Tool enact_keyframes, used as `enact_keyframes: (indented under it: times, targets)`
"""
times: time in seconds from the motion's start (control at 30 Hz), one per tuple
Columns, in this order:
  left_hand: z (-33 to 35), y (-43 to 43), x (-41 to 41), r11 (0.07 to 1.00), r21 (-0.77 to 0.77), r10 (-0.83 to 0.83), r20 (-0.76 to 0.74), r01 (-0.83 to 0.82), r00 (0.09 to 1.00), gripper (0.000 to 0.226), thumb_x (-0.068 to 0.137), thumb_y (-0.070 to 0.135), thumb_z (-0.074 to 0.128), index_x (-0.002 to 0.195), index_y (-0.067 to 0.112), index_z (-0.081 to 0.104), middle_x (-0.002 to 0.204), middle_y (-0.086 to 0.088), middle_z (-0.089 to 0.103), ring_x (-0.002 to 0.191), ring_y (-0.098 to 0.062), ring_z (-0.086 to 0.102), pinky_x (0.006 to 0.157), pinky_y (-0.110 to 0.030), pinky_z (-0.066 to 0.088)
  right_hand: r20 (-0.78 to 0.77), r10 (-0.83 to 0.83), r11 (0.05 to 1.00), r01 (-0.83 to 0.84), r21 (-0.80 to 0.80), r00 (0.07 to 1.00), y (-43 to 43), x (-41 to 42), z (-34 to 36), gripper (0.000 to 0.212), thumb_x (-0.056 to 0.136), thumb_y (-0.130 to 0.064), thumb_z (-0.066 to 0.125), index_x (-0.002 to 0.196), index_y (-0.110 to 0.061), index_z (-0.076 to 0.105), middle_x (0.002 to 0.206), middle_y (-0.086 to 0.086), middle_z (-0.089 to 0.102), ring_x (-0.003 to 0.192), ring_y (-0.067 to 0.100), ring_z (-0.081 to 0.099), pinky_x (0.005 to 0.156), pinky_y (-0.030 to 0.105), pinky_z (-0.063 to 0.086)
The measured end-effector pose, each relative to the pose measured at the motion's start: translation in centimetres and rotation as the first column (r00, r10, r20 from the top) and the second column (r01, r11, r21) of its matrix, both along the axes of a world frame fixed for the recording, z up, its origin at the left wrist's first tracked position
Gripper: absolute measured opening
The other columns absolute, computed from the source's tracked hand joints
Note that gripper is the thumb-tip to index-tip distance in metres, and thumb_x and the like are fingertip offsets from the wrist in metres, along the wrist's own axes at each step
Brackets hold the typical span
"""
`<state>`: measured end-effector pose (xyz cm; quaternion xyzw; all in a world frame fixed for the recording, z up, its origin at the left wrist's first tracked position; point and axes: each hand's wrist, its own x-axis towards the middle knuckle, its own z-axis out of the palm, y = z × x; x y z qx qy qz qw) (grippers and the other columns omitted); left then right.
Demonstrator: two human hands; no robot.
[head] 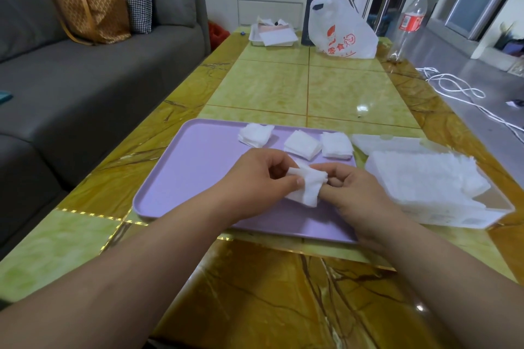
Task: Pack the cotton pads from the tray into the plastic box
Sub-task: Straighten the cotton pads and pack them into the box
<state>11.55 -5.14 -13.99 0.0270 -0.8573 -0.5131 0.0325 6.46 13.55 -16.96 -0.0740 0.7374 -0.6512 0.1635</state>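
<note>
head view: we're holding a small stack of cotton pads [307,187] w/ both hands, just above the near-right part of the purple tray [181,178]. our left hand [255,178] is pinching the stack's left edge, thumb on top, fingers curled behind. our right hand [354,193] is pinching the right edge w/ curled fingers; its fingertips are mostly hidden behind the pads.

three more piles are sitting along the tray's far edge: a left pile [256,135] near the middle of that edge, then a middle pile [302,143] and a right pile [337,145] just beside each other toward the right corner.

the tray is lying on the green & brown marble desk [283,88], close to us. the plastic box [442,218] is standing open on the desk just beside the tray's right side, already holding lots of white pads, some sticking up over the rim. its lid [382,140] is lying flat behind it.

at the desk's far end we're seeing a white dish w/ papers [273,35], a dark flask [312,17], a white plastic bag [343,31] w/ red print & a clear bottle [409,22] w/ a red label. a grey sofa [85,88] w/ a brown bag [90,13] is running along the left. a white cable [453,88] is lying on the floor at right.
</note>
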Motion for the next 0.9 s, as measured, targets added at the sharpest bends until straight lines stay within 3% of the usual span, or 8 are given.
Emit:
enact_keyframes:
  times: [0.17, 0.3, 0.43, 0.53, 0.63, 0.73, 0.8, 0.9]
  targets:
    - [-0.6, 0.0, -0.4, 0.999, -0.037, 0.014, -0.028, -0.015, 1.000, 0.011, 0.086, 0.024, 0.080, 0.088, 0.016, 0.073, 0.071, 0.006, 0.060, 0.058, -0.004, 0.046, 0.056, -0.013, 0.039, 0.015, 0.038, 0.999, -0.037, -0.034, 0.999, 0.0, 0.1, 0.0, 0.025, 0.092, -0.008, 0.074, 0.115, -0.014, 0.075, 0.105, 0.006, 0.081, 0.109, 0.026, 0.074, 0.106, 0.053, 0.053]
    - [-1.2, 0.3, -0.6, 0.991, -0.115, 0.061, -0.057, -0.067, 0.997, 0.018, 0.084, 0.028, 0.081, 0.078, 0.020, 0.066, 0.059, 0.014, 0.054, 0.051, 0.001, 0.045, 0.054, -0.014, 0.037, 0.064, 0.041, 0.998, -0.038, -0.046, 0.997, 0.1, -0.1, 0.3, 0.027, 0.094, -0.004, 0.064, 0.117, -0.012, 0.076, 0.108, 0.012, 0.080, 0.113, 0.036, 0.071, 0.108, 0.055, 0.050]
    - [-1.3, 0.5, -0.7, 0.976, -0.207, 0.046, -0.084, -0.062, 0.995, 0.016, 0.083, 0.029, 0.078, 0.078, 0.023, 0.063, 0.062, 0.012, 0.059, 0.053, 0.001, 0.048, 0.055, -0.017, 0.038, 0.055, 0.107, 0.991, -0.101, -0.092, 0.993, 0.3, 0.3, 0.7, 0.042, 0.080, -0.017, 0.084, 0.120, -0.010, 0.073, 0.111, 0.014, 0.079, 0.114, 0.031, 0.071, 0.106, 0.044, 0.052]
    - [-0.4, -0.3, -0.6, 0.985, -0.154, 0.061, -0.131, -0.081, 0.990, 0.006, 0.084, 0.023, 0.075, 0.082, 0.025, 0.070, 0.069, 0.012, 0.066, 0.058, 0.002, 0.055, 0.060, -0.014, 0.043, 0.011, 0.052, 0.998, -0.052, -0.045, 0.999, 0.0, 0.8, 0.5, 0.034, 0.081, -0.007, 0.083, 0.113, -0.011, 0.074, 0.103, 0.013, 0.080, 0.098, 0.025, 0.074, 0.099, 0.046, 0.056]
    - [0.0, -2.2, -0.6, 0.949, -0.203, 0.198, -0.212, -0.241, 0.957, 0.009, 0.089, 0.023, 0.070, 0.095, 0.029, 0.071, 0.090, 0.015, 0.069, 0.073, -0.001, 0.062, 0.073, -0.015, 0.047, 0.031, 0.002, 0.999, 0.000, -0.041, 1.000, 0.0, 0.6, 0.3, 0.026, 0.085, -0.002, 0.079, 0.108, -0.013, 0.075, 0.100, 0.011, 0.081, 0.094, 0.026, 0.075, 0.099, 0.050, 0.056]
    - [-0.6, -3.4, -0.5, 0.902, -0.372, 0.212, -0.060, -0.219, 0.975, 0.038, 0.088, 0.040, 0.072, 0.123, 0.028, 0.065, 0.119, 0.009, 0.062, 0.099, -0.015, 0.062, 0.091, -0.031, 0.050, 0.035, -0.036, 0.998, 0.038, -0.058, 0.999, -0.1, 0.4, 0.3, 0.022, 0.090, -0.006, 0.075, 0.109, -0.015, 0.073, 0.099, 0.006, 0.081, 0.096, 0.028, 0.076, 0.099, 0.051, 0.056]
    - [-0.8, -3.4, -0.5, 0.916, -0.358, 0.208, 0.039, -0.181, 0.977, 0.054, 0.086, 0.045, 0.074, 0.134, 0.024, 0.060, 0.126, 0.004, 0.061, 0.109, -0.019, 0.061, 0.096, -0.034, 0.049, 0.028, -0.077, 0.994, 0.079, -0.078, 0.997, -0.3, 0.3, 0.2, 0.019, 0.091, -0.008, 0.075, 0.107, -0.017, 0.071, 0.098, 0.006, 0.081, 0.095, 0.028, 0.075, 0.099, 0.053, 0.055]
    - [-0.7, -3.4, -0.8, 0.940, -0.272, 0.234, 0.067, -0.208, 0.970, 0.069, 0.084, 0.041, 0.079, 0.145, 0.021, 0.053, 0.127, 0.002, 0.061, 0.111, -0.019, 0.060, 0.096, -0.032, 0.048, 0.034, -0.100, 0.990, 0.102, -0.097, 0.994, -0.3, 0.2, 0.1, 0.017, 0.092, -0.009, 0.074, 0.106, -0.018, 0.070, 0.097, 0.006, 0.081, 0.094, 0.028, 0.075, 0.099, 0.054, 0.055]
